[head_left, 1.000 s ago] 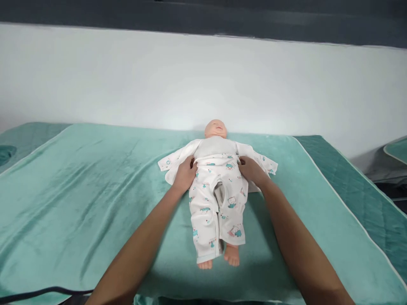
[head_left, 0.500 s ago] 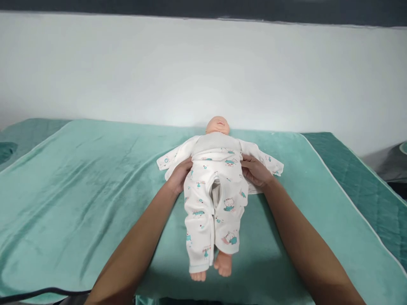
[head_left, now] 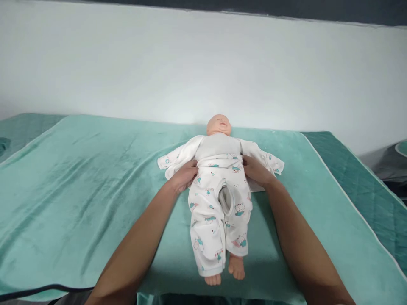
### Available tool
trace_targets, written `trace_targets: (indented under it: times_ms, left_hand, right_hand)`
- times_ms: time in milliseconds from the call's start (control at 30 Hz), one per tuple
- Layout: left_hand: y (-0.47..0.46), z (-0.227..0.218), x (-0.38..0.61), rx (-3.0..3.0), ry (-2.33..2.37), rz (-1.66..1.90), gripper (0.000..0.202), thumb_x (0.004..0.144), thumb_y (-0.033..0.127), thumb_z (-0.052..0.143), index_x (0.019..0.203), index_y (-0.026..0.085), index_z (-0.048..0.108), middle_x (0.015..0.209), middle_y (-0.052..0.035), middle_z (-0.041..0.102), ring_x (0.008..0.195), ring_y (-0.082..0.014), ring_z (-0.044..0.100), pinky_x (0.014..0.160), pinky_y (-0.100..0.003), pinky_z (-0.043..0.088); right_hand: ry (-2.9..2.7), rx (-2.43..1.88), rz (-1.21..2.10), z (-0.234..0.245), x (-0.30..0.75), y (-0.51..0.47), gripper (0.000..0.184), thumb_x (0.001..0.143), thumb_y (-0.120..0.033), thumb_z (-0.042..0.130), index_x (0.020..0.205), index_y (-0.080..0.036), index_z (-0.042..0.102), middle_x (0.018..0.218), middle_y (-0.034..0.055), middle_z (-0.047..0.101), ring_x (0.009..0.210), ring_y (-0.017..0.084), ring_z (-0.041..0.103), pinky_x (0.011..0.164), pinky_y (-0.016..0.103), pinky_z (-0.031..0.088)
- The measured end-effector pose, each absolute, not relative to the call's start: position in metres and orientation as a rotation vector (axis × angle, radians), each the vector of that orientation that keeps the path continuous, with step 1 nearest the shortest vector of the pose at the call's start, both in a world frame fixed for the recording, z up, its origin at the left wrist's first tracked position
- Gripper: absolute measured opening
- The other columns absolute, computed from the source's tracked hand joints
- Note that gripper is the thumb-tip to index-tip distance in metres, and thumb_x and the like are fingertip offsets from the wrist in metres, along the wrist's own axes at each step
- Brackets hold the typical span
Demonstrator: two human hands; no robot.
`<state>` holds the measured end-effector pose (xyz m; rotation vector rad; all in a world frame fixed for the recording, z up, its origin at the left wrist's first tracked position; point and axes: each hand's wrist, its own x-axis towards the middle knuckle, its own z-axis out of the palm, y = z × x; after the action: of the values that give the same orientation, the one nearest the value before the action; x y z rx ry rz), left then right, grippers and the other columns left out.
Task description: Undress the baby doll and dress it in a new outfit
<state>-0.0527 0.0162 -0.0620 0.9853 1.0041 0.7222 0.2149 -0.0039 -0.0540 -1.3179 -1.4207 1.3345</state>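
A baby doll (head_left: 219,125) lies on its back, head toward the wall and feet toward me. It wears white printed pants (head_left: 208,212) with an opening at the crotch, pulled up to the waist. A white long-sleeved top (head_left: 186,151) lies with its sleeves spread to both sides; the doll's chest shows plain pale grey. My left hand (head_left: 186,174) is closed at the left side of the waistband, fingers pinching the cloth. My right hand (head_left: 255,170) is at the right side of the waistband, its fingertips partly hidden behind the cloth.
A light green sheet (head_left: 95,203) with soft wrinkles covers the surface. Darker green quilted cloth (head_left: 356,169) shows along the right. A white wall (head_left: 197,63) stands behind the doll's head. A black cable (head_left: 47,289) runs along the lower left edge.
The doll's legs and feet have swung to the right. Both hands stay at the waistband, and the crotch opening shows wider.
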Motion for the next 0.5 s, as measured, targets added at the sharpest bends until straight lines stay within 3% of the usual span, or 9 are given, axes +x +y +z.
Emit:
trace_targets:
  times_ms: [133, 300, 500]
  left_hand:
    - [0.016, -0.07, -0.053, 0.89, 0.852, 0.844, 0.035, 0.055, 0.011, 0.075, 0.089, 0.015, 0.069, 0.078, -0.0043, 0.074, 0.074, -0.0224, 0.071, 0.068, -0.033, 0.057]
    - [0.012, -0.069, -0.052, 0.973, 0.776, 0.92, 0.032, 0.06, 0.016, 0.075, 0.091, 0.015, 0.073, 0.086, -0.0058, 0.076, 0.088, -0.0273, 0.071, 0.078, -0.038, 0.058]
    - [0.008, -0.068, -0.053, 1.309, 1.085, 1.164, 0.016, 0.071, 0.025, 0.067, 0.083, 0.016, 0.07, 0.085, -0.0023, 0.072, 0.083, -0.021, 0.065, 0.079, -0.034, 0.052]
  right_hand:
    - [-1.186, -1.052, 1.53, -0.061, 0.214, -0.003, 0.032, 0.064, -0.017, 0.072, 0.096, -0.02, 0.071, 0.089, 0.0024, 0.075, 0.089, 0.022, 0.066, 0.077, 0.032, 0.052]
    - [-1.05, -0.951, 1.645, -0.065, 0.216, -0.002, 0.031, 0.059, -0.012, 0.074, 0.089, -0.021, 0.073, 0.088, 0.0021, 0.075, 0.083, 0.021, 0.068, 0.076, 0.032, 0.053]
    - [-1.165, -1.058, 1.448, -0.068, 0.22, -0.001, 0.02, 0.068, -0.026, 0.072, 0.087, -0.02, 0.072, 0.081, 0.001, 0.071, 0.077, 0.018, 0.063, 0.073, 0.032, 0.051]
